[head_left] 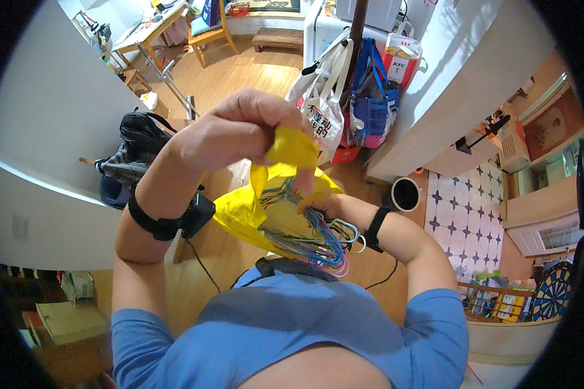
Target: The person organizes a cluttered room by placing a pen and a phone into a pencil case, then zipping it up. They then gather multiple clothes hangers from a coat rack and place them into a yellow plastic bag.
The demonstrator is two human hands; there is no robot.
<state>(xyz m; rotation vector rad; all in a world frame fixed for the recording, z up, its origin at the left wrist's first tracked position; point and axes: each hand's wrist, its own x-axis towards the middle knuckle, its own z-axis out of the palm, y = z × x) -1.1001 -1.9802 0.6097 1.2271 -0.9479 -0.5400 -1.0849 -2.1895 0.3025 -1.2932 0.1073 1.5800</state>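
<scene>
My left hand (243,129) is raised, its fingers closed on the strap of a yellow bag (238,216). Below that strap the bag hangs with its mouth spread. A bundle of coated wire clothes hangers (328,243) in blue, pink, green and dark colours lies in the bag's mouth, with hooks poking out at the right. My right hand (323,203) is at the bag's right side, gripping the bundle; its fingers are partly blurred and covered by the hangers. The lower ends of the hangers are hidden inside the bag.
White tote bags (323,112) and a blue bag (374,104) hang from a dark post ahead. A black backpack (143,133) is at the left wall. A bin (405,194) stands on the right, near a tiled floor (467,214). Farther off are a wooden chair (214,36) and a low bench (278,39).
</scene>
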